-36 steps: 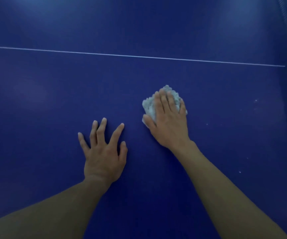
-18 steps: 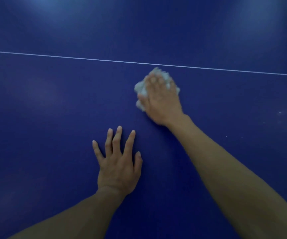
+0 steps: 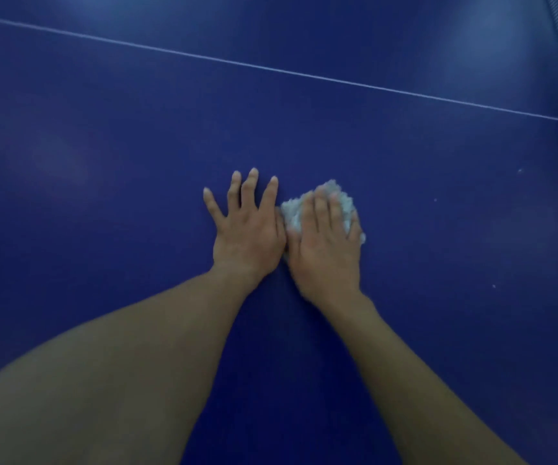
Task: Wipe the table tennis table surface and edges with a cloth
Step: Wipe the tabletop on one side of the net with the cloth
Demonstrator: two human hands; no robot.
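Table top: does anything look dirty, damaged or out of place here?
Only a few pale specks dot the blue table tennis table right of the white cloth under the right hand. Nothing looks damaged or spilled.

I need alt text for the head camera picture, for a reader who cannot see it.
A person's right hand presses a white cloth on a blue table tennis table, with the left hand flat beside it, fingers spread. A thin white line crosses the table beyond the hands.

Games room: blue table tennis table (image 3: 130, 236)
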